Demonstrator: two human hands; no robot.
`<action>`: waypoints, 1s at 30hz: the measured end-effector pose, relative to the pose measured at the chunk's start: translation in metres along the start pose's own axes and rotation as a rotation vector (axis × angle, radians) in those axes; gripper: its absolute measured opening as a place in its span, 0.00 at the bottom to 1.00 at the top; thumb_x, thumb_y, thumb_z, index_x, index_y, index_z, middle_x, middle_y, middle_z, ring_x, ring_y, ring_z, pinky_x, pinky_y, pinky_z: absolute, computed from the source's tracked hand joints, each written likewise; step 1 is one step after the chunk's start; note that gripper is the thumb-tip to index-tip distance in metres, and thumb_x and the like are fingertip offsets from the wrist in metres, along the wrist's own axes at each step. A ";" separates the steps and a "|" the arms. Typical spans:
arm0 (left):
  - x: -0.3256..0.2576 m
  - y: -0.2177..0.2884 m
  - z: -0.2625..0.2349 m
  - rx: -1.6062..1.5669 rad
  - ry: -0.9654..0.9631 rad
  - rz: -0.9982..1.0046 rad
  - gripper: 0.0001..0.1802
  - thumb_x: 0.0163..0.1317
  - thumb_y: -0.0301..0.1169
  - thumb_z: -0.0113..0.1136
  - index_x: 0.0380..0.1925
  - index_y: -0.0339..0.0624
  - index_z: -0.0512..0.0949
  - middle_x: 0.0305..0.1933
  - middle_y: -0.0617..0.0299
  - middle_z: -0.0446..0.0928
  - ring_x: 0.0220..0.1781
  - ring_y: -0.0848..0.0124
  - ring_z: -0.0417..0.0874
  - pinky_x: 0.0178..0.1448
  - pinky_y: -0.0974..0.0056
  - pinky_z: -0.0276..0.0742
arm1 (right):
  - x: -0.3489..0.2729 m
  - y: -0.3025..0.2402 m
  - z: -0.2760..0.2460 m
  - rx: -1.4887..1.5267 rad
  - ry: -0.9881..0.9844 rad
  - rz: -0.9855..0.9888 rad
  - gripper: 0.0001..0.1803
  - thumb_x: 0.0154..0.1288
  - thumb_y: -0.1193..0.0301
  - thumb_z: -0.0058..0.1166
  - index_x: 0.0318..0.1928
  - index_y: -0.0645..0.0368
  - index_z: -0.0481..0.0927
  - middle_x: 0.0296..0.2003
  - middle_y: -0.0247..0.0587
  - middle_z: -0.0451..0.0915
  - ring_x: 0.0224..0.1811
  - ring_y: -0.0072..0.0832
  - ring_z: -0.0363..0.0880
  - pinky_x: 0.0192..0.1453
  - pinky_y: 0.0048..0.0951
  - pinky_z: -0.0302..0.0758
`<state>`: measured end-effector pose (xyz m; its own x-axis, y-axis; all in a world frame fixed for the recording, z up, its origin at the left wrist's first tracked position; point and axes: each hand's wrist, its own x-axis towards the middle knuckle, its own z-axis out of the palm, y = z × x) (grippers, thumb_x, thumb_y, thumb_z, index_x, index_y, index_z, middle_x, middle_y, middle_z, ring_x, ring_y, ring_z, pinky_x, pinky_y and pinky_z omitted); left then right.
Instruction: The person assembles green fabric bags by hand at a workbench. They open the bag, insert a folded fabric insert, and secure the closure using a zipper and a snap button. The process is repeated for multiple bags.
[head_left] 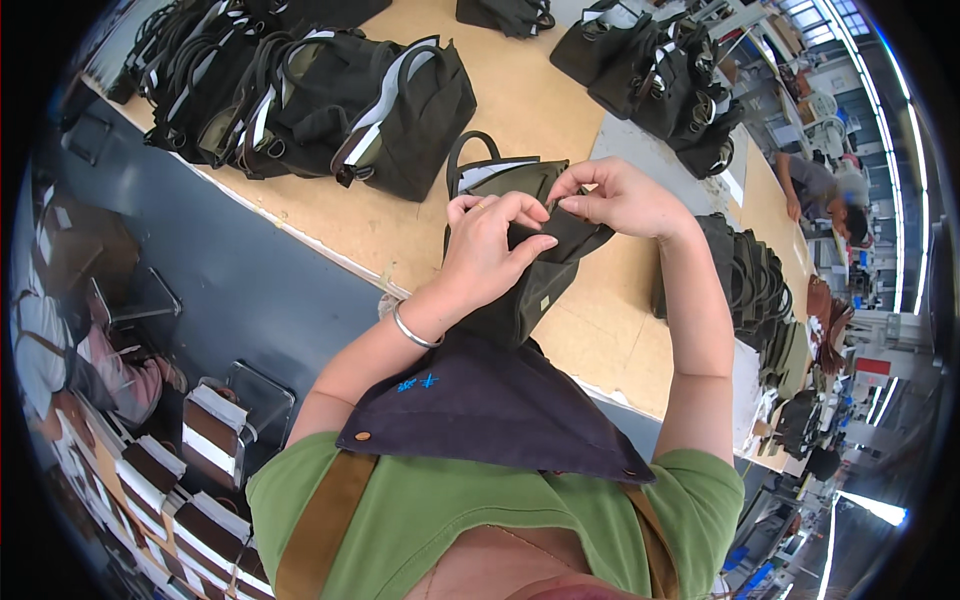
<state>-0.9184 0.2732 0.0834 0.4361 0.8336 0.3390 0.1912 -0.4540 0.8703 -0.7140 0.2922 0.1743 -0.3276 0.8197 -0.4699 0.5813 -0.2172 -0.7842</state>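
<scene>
Head view, one frame. We note a dark olive canvas tote bag (520,270) standing on the near edge of the plywood worktop (540,110), leaning against the person's navy apron (500,400). Its handle loop rises behind the hands; a pale lining or insert shows at the mouth.

Left hand (490,250): fingers curled over the bag's top edge, thumb and forefinger pinching a fold of the fabric. A silver bangle (412,330) sits on that wrist.
Right hand (620,200): fingertips drawn together, pinching the same top edge just beside the left hand. We cannot tell what small part lies between the fingers; it is hidden.

Surroundings: a row of similar finished bags (330,100) lies along the far left edge of the worktop, a second cluster (650,70) toward the far right corner, and a stack of bags (750,280) at the right edge.

Progress, our judgement: the bag body looks assembled, handles on. Work at the mouth appears unfinished, since both hands are busy at the rim and the bag has not joined either group.
</scene>
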 end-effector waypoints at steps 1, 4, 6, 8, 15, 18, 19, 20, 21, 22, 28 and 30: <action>0.000 0.001 0.000 0.003 -0.005 -0.009 0.14 0.53 0.35 0.70 0.38 0.49 0.78 0.34 0.71 0.81 0.41 0.73 0.81 0.57 0.59 0.56 | 0.000 0.000 0.000 -0.004 0.010 -0.009 0.05 0.66 0.76 0.54 0.40 0.64 0.80 0.27 0.27 0.77 0.27 0.13 0.68 0.30 0.20 0.67; -0.001 -0.002 0.001 -0.002 -0.008 -0.041 0.16 0.52 0.37 0.72 0.39 0.49 0.78 0.33 0.73 0.82 0.41 0.78 0.78 0.57 0.62 0.53 | 0.000 -0.001 0.004 -0.049 0.064 -0.038 0.06 0.64 0.76 0.55 0.39 0.64 0.81 0.25 0.31 0.79 0.26 0.15 0.72 0.30 0.23 0.70; -0.001 -0.002 0.001 -0.026 -0.013 -0.097 0.15 0.53 0.37 0.72 0.39 0.50 0.78 0.33 0.73 0.82 0.41 0.79 0.78 0.58 0.61 0.52 | -0.001 -0.001 0.010 -0.124 0.131 -0.066 0.06 0.63 0.76 0.56 0.38 0.65 0.81 0.25 0.34 0.80 0.26 0.17 0.73 0.31 0.24 0.71; -0.001 -0.001 0.001 -0.030 -0.022 -0.123 0.15 0.53 0.37 0.72 0.39 0.50 0.79 0.33 0.74 0.82 0.41 0.80 0.78 0.58 0.61 0.51 | -0.001 -0.002 0.012 -0.132 0.142 -0.039 0.06 0.62 0.76 0.56 0.38 0.65 0.81 0.25 0.36 0.81 0.26 0.19 0.75 0.31 0.26 0.72; 0.000 0.003 -0.004 -0.065 -0.093 -0.099 0.10 0.53 0.34 0.71 0.34 0.50 0.81 0.30 0.74 0.80 0.39 0.75 0.78 0.56 0.61 0.54 | -0.007 -0.022 0.025 -0.132 0.177 0.059 0.02 0.65 0.79 0.54 0.36 0.65 0.79 0.26 0.29 0.77 0.25 0.13 0.70 0.28 0.20 0.68; 0.000 -0.003 -0.001 -0.135 -0.067 -0.109 0.07 0.55 0.36 0.69 0.31 0.50 0.81 0.28 0.75 0.79 0.38 0.77 0.77 0.55 0.61 0.54 | -0.002 -0.003 0.019 -0.254 0.174 -0.066 0.06 0.62 0.75 0.57 0.38 0.64 0.82 0.29 0.40 0.83 0.30 0.22 0.80 0.34 0.26 0.74; -0.001 -0.005 0.000 -0.163 -0.054 -0.127 0.07 0.56 0.36 0.69 0.30 0.50 0.81 0.28 0.75 0.79 0.37 0.78 0.77 0.55 0.62 0.54 | -0.001 0.002 0.018 -0.194 0.165 -0.101 0.06 0.62 0.75 0.58 0.38 0.64 0.82 0.30 0.40 0.83 0.30 0.21 0.80 0.35 0.26 0.74; -0.001 -0.006 0.001 -0.169 -0.040 -0.135 0.06 0.56 0.36 0.69 0.30 0.51 0.81 0.28 0.75 0.79 0.37 0.78 0.76 0.55 0.62 0.53 | -0.002 0.007 0.017 -0.134 0.157 -0.136 0.07 0.62 0.74 0.58 0.38 0.64 0.82 0.30 0.39 0.84 0.31 0.21 0.79 0.36 0.26 0.74; -0.001 -0.007 0.002 -0.174 -0.022 -0.144 0.06 0.57 0.37 0.68 0.29 0.51 0.81 0.27 0.76 0.78 0.36 0.79 0.76 0.55 0.62 0.53 | -0.002 0.009 0.015 -0.075 0.144 -0.173 0.07 0.61 0.74 0.59 0.39 0.63 0.83 0.30 0.39 0.84 0.32 0.21 0.79 0.36 0.27 0.75; -0.001 -0.007 0.002 -0.179 -0.004 -0.153 0.07 0.58 0.37 0.68 0.28 0.51 0.81 0.27 0.76 0.78 0.36 0.79 0.76 0.55 0.62 0.53 | -0.002 0.008 0.015 -0.097 0.140 -0.162 0.07 0.61 0.74 0.59 0.39 0.63 0.83 0.30 0.38 0.84 0.32 0.20 0.79 0.37 0.27 0.75; -0.001 -0.003 0.001 -0.197 0.011 -0.187 0.08 0.57 0.39 0.68 0.27 0.51 0.81 0.26 0.76 0.77 0.34 0.79 0.76 0.56 0.59 0.52 | -0.010 -0.003 0.015 -0.170 0.124 -0.154 0.08 0.61 0.72 0.59 0.39 0.63 0.84 0.28 0.38 0.84 0.30 0.21 0.79 0.37 0.27 0.74; 0.002 -0.004 0.003 -0.154 0.077 -0.073 0.08 0.56 0.32 0.68 0.25 0.41 0.80 0.24 0.68 0.80 0.29 0.78 0.78 0.42 0.67 0.66 | -0.011 -0.006 0.016 -0.185 0.136 -0.152 0.08 0.62 0.72 0.58 0.39 0.63 0.85 0.28 0.39 0.84 0.30 0.23 0.79 0.36 0.27 0.74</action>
<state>-0.9161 0.2758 0.0796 0.3564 0.8868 0.2941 0.0800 -0.3426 0.9361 -0.7250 0.2757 0.1778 -0.3258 0.9017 -0.2843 0.6631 0.0036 -0.7485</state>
